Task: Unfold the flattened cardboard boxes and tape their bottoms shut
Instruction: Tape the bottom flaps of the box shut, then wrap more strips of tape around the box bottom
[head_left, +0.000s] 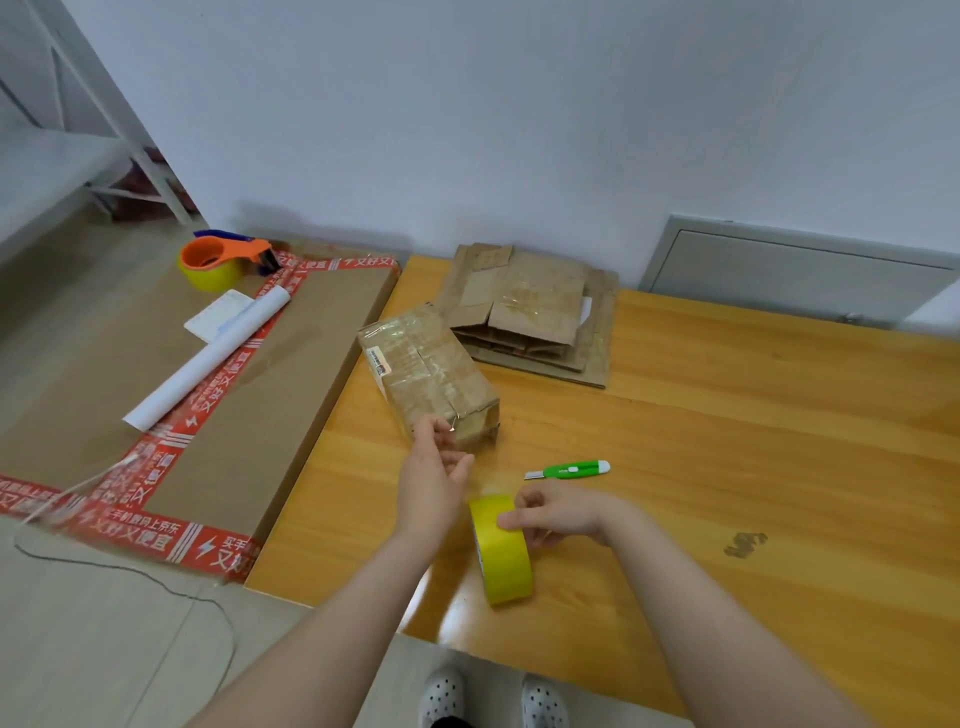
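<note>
Your right grip (561, 514) pinches the yellow tape roll (504, 551), which stands on edge on the table (727, 467). Your left grip (436, 470), fingers relaxed and empty, reaches the near end of the unfolded box (428, 374). The box lies just beyond the roll, its long axis running away leftward, with the table's left edge close beside it and open room rightward past the knife (566, 471).

bright even light, soft focus, wide-angle bending

Left forearm (332, 613) bare, stretched forward | left hand (434, 475) palm turned inward, fingers loosely bent, perhaps pinching, hard to tell | right forearm (691, 587) angled inward | right hand (558, 514) grips tape roll (506, 561), thumb across its outer face
</note>
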